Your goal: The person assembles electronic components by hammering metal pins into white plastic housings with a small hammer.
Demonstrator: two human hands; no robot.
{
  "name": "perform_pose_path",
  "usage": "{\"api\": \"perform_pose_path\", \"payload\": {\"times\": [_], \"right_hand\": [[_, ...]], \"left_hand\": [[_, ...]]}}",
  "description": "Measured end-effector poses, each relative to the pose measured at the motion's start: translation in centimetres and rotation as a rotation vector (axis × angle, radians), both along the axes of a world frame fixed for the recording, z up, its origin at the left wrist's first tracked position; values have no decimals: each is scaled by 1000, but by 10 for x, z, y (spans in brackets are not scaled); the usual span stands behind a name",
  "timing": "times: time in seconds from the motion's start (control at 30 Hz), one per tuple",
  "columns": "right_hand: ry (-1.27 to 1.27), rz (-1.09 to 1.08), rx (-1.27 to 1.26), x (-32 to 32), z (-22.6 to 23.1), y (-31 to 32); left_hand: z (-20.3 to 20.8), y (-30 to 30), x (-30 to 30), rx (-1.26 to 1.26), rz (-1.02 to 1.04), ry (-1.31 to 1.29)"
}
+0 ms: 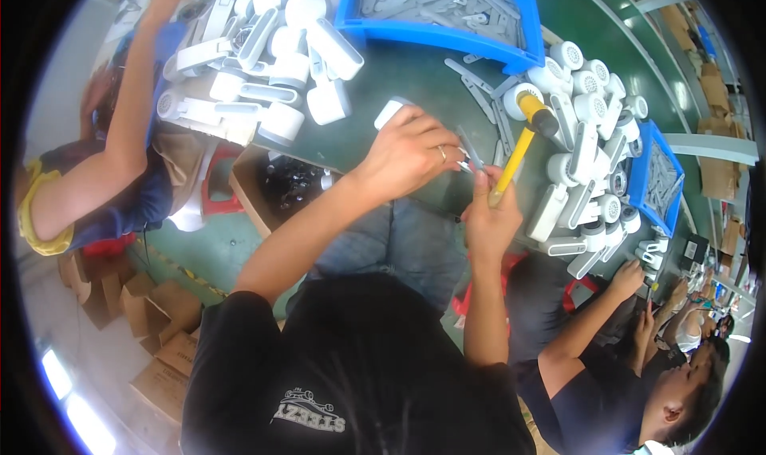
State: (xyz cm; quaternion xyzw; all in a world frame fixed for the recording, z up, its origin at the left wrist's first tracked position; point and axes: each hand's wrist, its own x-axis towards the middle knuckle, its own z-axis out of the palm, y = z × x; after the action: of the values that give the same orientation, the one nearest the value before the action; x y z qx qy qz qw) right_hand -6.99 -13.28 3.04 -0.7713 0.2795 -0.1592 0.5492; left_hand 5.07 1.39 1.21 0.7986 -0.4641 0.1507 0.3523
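Note:
My left hand (409, 153) is closed over a white plastic housing (390, 111) on the green bench, with a ring on one finger. A thin grey strip (469, 149) sticks out between my two hands. My right hand (489, 213) grips the yellow handle of a small mallet (523, 132), whose white and black head points up and away from me. Both forearms come in from the lower middle over my black shirt.
A blue bin (435, 32) of grey strips stands at the top. White housings lie in a pile (263, 48) at upper left and another pile (586, 160) at right, by a second blue bin (650, 176). Co-workers sit left and lower right. A cardboard box (275, 185) sits below the bench.

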Motion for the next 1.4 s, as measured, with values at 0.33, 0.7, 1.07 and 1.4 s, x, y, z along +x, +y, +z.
{"api": "perform_pose_path", "payload": {"times": [0.33,0.7,1.07,1.4], "right_hand": [[7,-14,69,0,1,-8],[-18,-38,20,-7,3,-6],[15,15,-65,1,3,-6],[-60,-92,100,-17,1,-7]], "left_hand": [[-1,0,3,-9,-12,20],[1,-1,-1,102,-5,-74],[1,4,3,92,-36,-87],[11,6,2,145,-81,-17]]}}
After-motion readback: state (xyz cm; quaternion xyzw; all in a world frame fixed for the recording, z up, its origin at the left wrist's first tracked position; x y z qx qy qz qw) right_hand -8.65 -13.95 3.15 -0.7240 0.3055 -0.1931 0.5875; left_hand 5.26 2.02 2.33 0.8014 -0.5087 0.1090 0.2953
